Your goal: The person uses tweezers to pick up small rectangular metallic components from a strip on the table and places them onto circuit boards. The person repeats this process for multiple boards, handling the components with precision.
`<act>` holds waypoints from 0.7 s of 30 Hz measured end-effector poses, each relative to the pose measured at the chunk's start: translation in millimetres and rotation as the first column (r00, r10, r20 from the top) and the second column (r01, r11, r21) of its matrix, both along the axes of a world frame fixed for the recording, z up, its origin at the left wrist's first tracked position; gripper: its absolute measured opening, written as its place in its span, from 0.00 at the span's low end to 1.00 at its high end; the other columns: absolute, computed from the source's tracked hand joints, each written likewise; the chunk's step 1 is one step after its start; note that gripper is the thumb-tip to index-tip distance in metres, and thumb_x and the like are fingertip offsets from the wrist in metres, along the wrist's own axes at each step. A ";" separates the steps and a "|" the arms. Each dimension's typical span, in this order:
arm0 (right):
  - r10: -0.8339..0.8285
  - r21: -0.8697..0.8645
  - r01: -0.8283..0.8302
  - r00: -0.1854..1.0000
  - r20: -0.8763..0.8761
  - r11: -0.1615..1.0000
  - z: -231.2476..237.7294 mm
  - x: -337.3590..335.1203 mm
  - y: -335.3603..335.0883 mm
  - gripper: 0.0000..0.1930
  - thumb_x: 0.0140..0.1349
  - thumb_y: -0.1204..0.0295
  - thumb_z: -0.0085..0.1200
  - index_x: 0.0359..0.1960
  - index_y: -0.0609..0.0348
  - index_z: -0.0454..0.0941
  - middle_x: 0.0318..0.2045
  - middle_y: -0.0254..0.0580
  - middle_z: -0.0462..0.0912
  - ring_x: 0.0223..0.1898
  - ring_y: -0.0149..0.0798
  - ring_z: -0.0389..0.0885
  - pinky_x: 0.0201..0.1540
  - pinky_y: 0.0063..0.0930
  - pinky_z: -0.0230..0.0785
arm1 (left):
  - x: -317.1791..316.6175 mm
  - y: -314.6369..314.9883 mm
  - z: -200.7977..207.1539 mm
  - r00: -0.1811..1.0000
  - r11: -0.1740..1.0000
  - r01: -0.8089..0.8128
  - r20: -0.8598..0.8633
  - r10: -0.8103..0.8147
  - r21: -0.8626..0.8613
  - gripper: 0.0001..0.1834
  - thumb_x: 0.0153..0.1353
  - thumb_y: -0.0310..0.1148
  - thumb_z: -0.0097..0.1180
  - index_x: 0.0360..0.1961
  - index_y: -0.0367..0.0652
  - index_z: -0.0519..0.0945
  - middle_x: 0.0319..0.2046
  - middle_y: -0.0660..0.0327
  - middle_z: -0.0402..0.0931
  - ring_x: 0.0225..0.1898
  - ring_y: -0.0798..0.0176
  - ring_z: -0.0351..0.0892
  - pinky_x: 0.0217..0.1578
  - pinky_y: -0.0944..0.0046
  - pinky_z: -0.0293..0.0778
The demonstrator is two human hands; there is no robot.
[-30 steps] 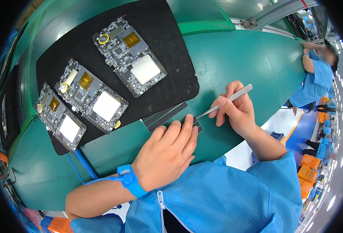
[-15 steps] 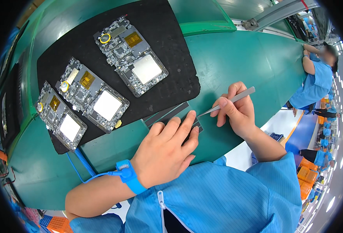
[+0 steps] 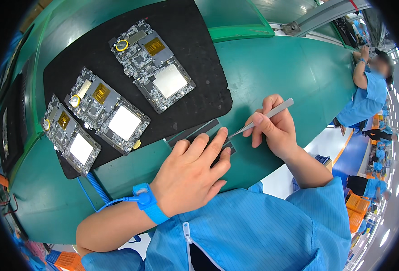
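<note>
My left hand lies palm down with its fingers stretched out, pressing on a clear sheet with dark grey strips. Much of that sheet is hidden under the fingers. Pinched in my right hand is a pair of metal tweezers, whose fine tip points down-left to the sheet's right edge, close to my left index fingertip. Whether the tip grips a strip is too small to tell. A blue wrist strap with a coiled cord circles my left wrist.
Beyond my left hand, a black foam mat carries a far circuit board, a middle circuit board and a left circuit board. They lie on a green tabletop. A person in blue sits at the far right.
The tweezers and my right fingers have shifted slightly left and down. My left hand has barely moved and stays on the sheet. The person at the far right has raised a hand.
</note>
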State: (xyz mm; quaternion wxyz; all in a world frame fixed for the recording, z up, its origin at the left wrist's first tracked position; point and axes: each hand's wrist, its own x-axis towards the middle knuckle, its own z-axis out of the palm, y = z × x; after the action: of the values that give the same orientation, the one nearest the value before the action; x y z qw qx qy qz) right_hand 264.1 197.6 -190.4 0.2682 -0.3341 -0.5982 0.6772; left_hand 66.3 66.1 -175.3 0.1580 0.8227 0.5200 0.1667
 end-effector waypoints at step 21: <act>0.066 0.061 -0.067 0.998 0.020 0.996 -0.8 3.8 2.6 0.09 0.67 0.76 0.46 0.37 0.57 0.56 0.21 0.47 0.78 0.19 0.30 0.79 0.18 0.15 0.67 | 0.2 -0.2 -1.9 1.000 1.000 0.004 0.012 -0.004 0.007 0.28 0.46 0.44 0.64 0.48 0.44 0.76 0.60 0.52 0.64 0.49 0.56 0.66 0.40 0.61 0.65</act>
State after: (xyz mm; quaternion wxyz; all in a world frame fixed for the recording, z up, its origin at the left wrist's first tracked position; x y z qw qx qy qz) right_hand 268.0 200.2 -191.2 0.2502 -0.3117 -0.6318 0.6641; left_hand 66.5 65.8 -177.2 0.1585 0.8232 0.5169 0.1731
